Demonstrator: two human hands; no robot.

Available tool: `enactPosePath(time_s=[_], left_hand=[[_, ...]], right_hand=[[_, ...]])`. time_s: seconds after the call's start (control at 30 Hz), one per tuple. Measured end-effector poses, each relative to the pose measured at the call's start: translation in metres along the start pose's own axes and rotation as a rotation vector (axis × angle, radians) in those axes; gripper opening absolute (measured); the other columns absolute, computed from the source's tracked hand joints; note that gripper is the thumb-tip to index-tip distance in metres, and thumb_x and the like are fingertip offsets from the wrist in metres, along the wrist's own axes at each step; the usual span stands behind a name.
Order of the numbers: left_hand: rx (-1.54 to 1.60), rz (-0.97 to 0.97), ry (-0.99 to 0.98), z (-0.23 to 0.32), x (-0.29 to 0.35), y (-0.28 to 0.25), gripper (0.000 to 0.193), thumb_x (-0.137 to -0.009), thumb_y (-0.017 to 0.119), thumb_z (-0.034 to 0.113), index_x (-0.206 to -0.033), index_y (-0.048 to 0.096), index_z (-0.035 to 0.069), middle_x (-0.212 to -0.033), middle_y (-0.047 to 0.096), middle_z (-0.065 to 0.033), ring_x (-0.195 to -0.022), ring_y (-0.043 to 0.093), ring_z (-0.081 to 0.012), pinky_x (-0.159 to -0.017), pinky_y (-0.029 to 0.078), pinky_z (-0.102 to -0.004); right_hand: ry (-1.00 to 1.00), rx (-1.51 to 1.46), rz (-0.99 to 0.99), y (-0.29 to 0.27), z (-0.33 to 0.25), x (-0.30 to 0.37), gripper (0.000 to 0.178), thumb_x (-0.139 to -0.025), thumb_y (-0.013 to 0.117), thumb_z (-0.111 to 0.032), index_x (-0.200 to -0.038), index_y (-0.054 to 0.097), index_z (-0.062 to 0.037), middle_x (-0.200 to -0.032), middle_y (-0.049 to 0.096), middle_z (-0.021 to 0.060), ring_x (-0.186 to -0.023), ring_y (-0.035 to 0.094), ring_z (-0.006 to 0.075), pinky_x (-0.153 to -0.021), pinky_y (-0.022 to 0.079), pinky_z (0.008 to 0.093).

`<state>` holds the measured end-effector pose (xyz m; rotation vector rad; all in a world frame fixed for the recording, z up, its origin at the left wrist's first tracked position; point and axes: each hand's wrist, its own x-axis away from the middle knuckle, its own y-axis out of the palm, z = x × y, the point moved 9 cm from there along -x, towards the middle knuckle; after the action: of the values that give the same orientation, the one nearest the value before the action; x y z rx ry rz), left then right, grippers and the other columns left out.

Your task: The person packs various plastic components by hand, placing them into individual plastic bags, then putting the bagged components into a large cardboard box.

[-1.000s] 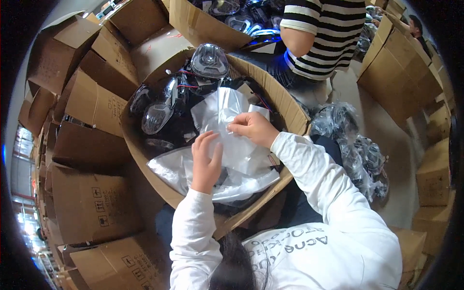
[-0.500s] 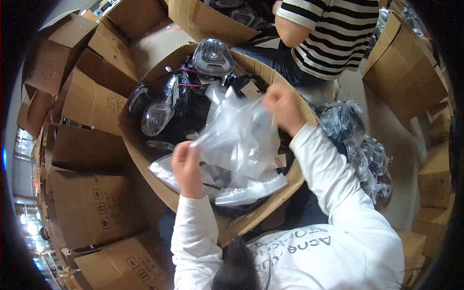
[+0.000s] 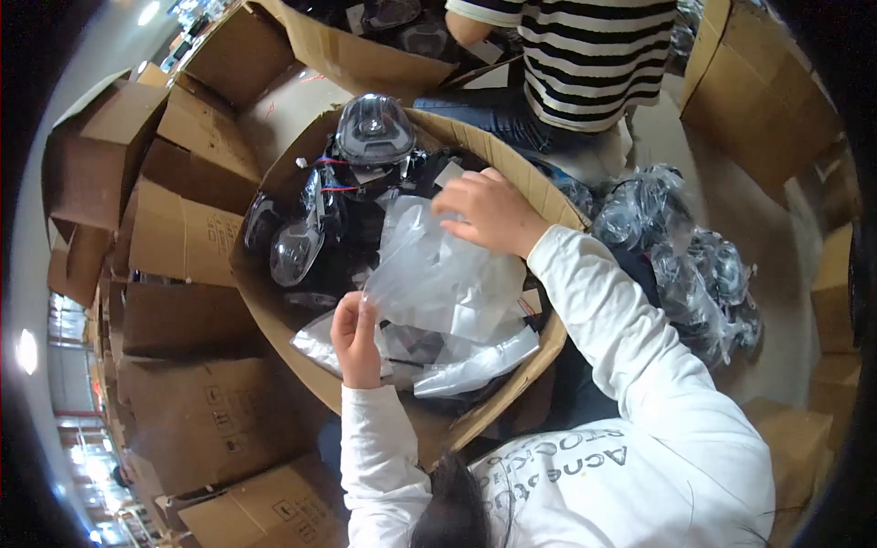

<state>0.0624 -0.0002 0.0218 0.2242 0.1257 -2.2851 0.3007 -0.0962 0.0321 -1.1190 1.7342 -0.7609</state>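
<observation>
A clear plastic bag [image 3: 448,274] lies spread and partly crumpled over the contents of a large open cardboard box [image 3: 267,321]. My left hand [image 3: 356,338] pinches the bag's left edge between thumb and fingers. Over the bag's upper right part is my right hand [image 3: 489,210], its fingers loosely bent and apart, touching or just above the film. More folded plastic bags [image 3: 480,363] lie under it along the near side. At the box's far end sits a lamp unit with a clear domed cover [image 3: 375,131]; another clear lamp unit [image 3: 297,251] leans at the left.
Lamp units wrapped in clear plastic [image 3: 699,274] are heaped on the floor to the right. Cardboard boxes [image 3: 196,411] are stacked along the left, with another box [image 3: 763,100] at the far right. A person in a striped shirt [image 3: 598,59] is beside a far box [image 3: 365,55].
The bag, held up and bunched between both hands before, now lies flatter. My right hand has moved left over it, and its fingers have loosened. My left hand still pinches the edge.
</observation>
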Motion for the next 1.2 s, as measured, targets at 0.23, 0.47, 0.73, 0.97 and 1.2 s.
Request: enactPosePath(time_s=[0.23, 0.47, 0.73, 0.97, 1.2], left_hand=[[0.011, -0.138, -0.015, -0.004, -0.001, 0.014, 0.014, -0.097, 0.067, 0.014, -0.101, 0.062, 0.001, -0.11, 0.06, -0.0057, -0.099, 0.054, -0.0137, -0.091, 0.04, -0.0278], [0.175, -0.058, -0.059, -0.005, -0.112, 0.016, 0.026, -0.092, 0.063, 0.009, -0.117, 0.061, 0.004, -0.116, 0.062, -0.0073, -0.106, 0.058, -0.0161, -0.094, 0.046, -0.0309], [-0.992, 0.204, -0.009, -0.075, -0.277, -0.041, 0.05, -0.085, 0.078, 0.038, -0.11, 0.064, -0.003, -0.101, 0.071, -0.0182, -0.093, 0.068, -0.0295, -0.087, 0.052, -0.0382], [-0.849, 0.196, 0.035, -0.072, -0.246, -0.021, 0.044, -0.082, 0.077, 0.028, -0.11, 0.062, -0.002, -0.101, 0.071, -0.0166, -0.092, 0.068, -0.0261, -0.086, 0.052, -0.0355], [-0.597, 0.42, 0.123, 0.025, -0.122, -0.092, 0.032, -0.082, 0.078, 0.013, -0.107, 0.062, 0.0, -0.1, 0.058, -0.0052, -0.081, 0.055, -0.0165, -0.078, 0.049, -0.0315]], right_hand=[[0.075, -0.103, -0.313, 0.039, 0.002, 0.014, 0.018, -0.083, 0.069, -0.031, -0.091, 0.074, -0.0159, -0.089, 0.074, 0.0069, -0.095, 0.071, 0.03, -0.089, 0.049, 0.0501], [0.297, -0.216, 0.107, -0.022, 0.055, 0.019, 0.018, -0.083, 0.06, -0.023, -0.086, 0.071, -0.0092, -0.093, 0.071, 0.0131, -0.094, 0.069, 0.0341, -0.082, 0.053, 0.0507], [0.16, -0.534, 0.357, -0.05, 0.039, 0.014, 0.015, -0.081, 0.061, -0.013, -0.073, 0.058, -0.0011, -0.078, 0.061, 0.0184, -0.077, 0.061, 0.0392, -0.071, 0.049, 0.0463], [0.365, -0.995, 0.276, -0.032, 0.073, 0.021, 0.018, -0.084, 0.066, -0.013, -0.074, 0.054, -0.0048, -0.067, 0.055, 0.0051, -0.06, 0.059, 0.0158, -0.057, 0.045, 0.0336], [0.604, -1.394, -0.014, 0.012, 0.038, 0.019, 0.016, -0.084, 0.063, -0.011, -0.099, 0.063, -0.0063, -0.076, 0.058, 0.0007, -0.067, 0.057, 0.0098, -0.053, 0.038, 0.0239]])
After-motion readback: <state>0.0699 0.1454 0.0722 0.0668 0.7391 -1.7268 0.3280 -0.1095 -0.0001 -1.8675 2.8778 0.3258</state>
